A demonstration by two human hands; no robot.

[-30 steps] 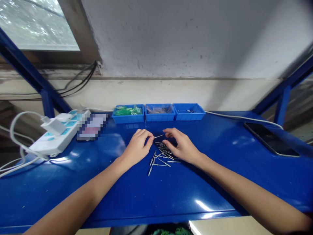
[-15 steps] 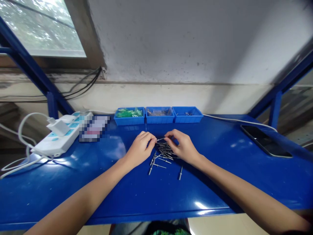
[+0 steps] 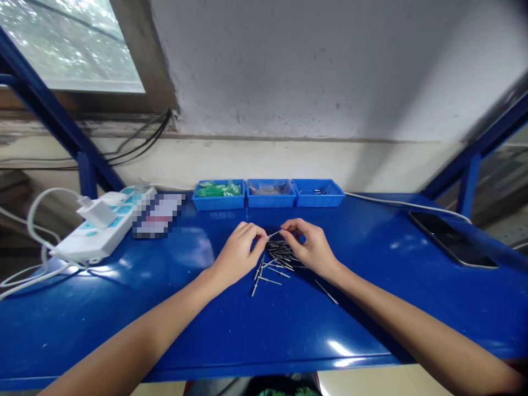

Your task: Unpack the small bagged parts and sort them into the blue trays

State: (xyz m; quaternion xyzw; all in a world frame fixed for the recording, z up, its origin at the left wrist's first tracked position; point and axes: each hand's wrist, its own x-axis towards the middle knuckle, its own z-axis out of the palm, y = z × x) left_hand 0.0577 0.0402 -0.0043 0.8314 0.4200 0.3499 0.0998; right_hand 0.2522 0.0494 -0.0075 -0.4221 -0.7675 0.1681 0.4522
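Observation:
Between my two hands is a thin metal blind rivet (image 3: 275, 234), held just above a pile of rivets. My left hand (image 3: 244, 246) pinches its left end between thumb and forefinger. At the other end, my right hand (image 3: 310, 245) grips the thin pin with its fingertips. The pile of blind rivets (image 3: 281, 254) lies on the blue table under the hands, partly covered by my right hand. Several loose rivets (image 3: 270, 280) are spread at its near left side. A single rivet (image 3: 326, 292) lies apart, close to my right forearm.
Three blue bins stand along the back: one with green bags (image 3: 218, 190), one with a clear bag (image 3: 270, 190), one with a few small metal pieces (image 3: 319, 192). A white power strip (image 3: 97, 231) with cables and a pixelated flat object (image 3: 160, 215) are left, a black phone (image 3: 452, 239) right.
The single rivet near my right forearm has shifted right and now lies slanted the other way. Both hands have moved slightly right and keep hold of the rivet between them.

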